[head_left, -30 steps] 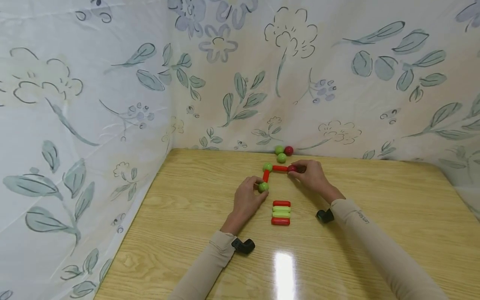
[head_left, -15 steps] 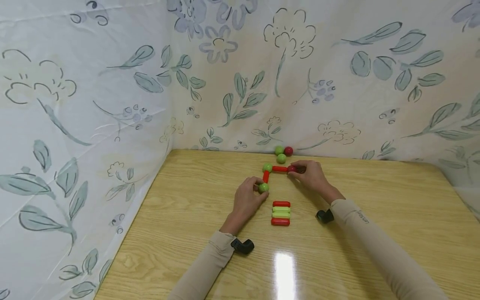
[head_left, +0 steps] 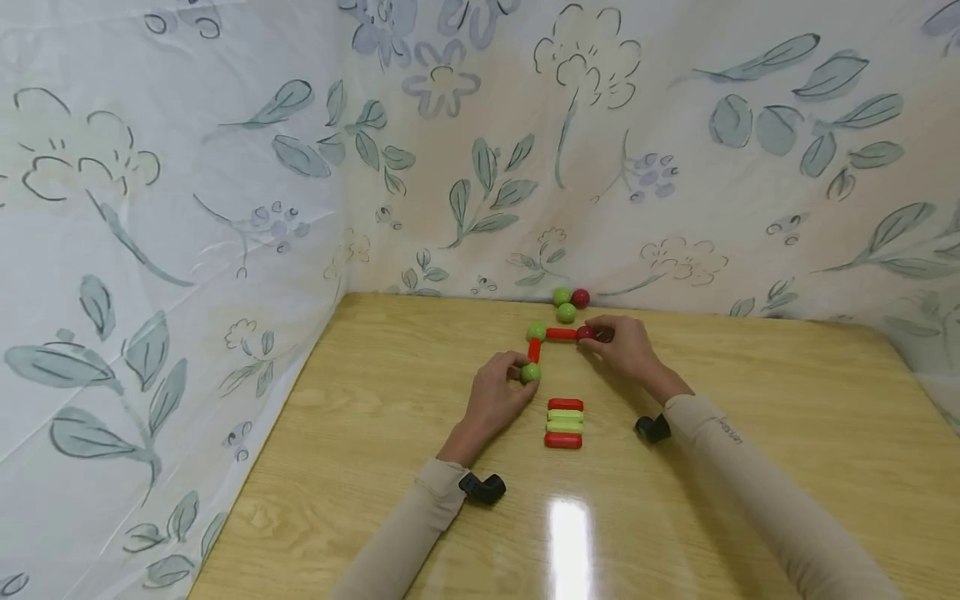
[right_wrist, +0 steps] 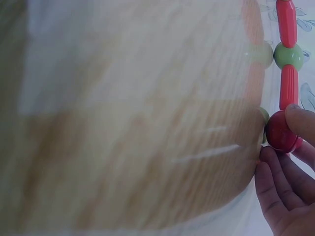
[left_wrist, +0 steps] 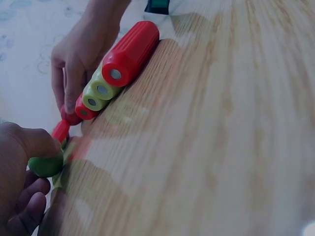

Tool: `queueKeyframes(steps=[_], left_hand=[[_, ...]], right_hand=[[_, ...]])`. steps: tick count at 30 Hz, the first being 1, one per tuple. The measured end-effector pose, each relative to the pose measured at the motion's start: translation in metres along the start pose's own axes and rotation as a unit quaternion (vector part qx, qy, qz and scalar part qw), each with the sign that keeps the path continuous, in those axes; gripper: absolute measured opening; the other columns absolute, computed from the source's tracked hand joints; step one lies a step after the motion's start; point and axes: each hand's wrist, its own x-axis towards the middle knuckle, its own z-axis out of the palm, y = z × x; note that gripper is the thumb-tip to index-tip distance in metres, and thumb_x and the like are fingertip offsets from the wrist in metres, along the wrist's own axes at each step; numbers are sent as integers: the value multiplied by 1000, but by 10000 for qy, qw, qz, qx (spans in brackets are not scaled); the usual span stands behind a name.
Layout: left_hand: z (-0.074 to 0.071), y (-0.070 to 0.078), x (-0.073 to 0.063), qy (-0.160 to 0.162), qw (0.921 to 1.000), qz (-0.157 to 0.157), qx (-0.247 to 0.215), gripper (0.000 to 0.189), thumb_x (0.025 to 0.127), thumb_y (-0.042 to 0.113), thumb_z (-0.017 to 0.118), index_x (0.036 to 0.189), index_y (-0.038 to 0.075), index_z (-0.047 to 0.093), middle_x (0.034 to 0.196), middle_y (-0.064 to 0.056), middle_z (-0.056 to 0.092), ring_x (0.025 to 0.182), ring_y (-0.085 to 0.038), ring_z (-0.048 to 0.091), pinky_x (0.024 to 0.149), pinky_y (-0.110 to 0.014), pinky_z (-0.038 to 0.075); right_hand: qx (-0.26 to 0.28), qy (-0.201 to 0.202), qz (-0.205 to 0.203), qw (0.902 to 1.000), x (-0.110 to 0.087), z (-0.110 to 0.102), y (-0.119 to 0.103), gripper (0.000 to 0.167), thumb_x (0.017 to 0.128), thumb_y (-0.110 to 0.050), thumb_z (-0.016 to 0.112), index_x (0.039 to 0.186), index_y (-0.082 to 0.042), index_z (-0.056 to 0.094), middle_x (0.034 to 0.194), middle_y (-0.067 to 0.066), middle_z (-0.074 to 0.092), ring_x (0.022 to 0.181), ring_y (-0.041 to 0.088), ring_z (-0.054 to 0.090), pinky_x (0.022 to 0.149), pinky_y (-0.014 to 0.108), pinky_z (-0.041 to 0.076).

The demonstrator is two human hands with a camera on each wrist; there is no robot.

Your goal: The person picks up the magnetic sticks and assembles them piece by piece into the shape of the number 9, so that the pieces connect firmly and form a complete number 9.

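Note:
On the wooden table, a green ball [head_left: 537, 332] forms the corner between two red rods. One red rod [head_left: 534, 351] runs toward me to a nearer green ball [head_left: 530, 372], which my left hand [head_left: 497, 395] pinches between thumb and fingers. The other red rod [head_left: 562, 334] reaches right to a dark red ball [head_left: 585, 333], pinched by my right hand [head_left: 625, 347]. In the right wrist view the thumb and fingers are about that red ball [right_wrist: 281, 132], whose rod [right_wrist: 289, 87] meets the green corner ball [right_wrist: 289, 56].
Between the forearms lies a row of red and yellow-green rods [head_left: 565, 423] with metal ends. Behind the joined pieces sit two loose green balls [head_left: 566, 313] and a red ball [head_left: 581, 298], close to the floral cloth [head_left: 465, 183] backdrop.
The view has shifted slightly with the head. Both hands keep their hold on the two end balls, and the joined pieces look the same.

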Motion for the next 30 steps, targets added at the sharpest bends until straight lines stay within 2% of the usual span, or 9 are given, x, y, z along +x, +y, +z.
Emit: queueKeyframes(steps=[14,24,30], left_hand=[[0,-3,-3,-156,9996,-31,-246,28,87,17,79,113,12,68,102,0,63,89,-11,64,77,-25,52],[-1,-7,-3,-136,9995,-77,-262,29,87,17,79,113,12,68,102,1,63,88,-11,64,76,-25,52],[-4,-5,2,-211,9996,32,-193,29,88,17,78,114,11,68,101,0,62,87,-10,64,76,-25,51]], right_hand=[[27,-168,383,9991,-4,-6,-2,45,89,-19,78,126,4,65,108,19,71,95,32,69,83,47,55],[-23,-16,35,10000,-11,-10,-5,45,88,-21,79,124,4,67,110,22,71,92,34,71,79,47,57],[7,65,-448,9990,-22,-13,-19,33,88,-17,79,115,1,72,111,18,71,94,32,70,77,45,58]])
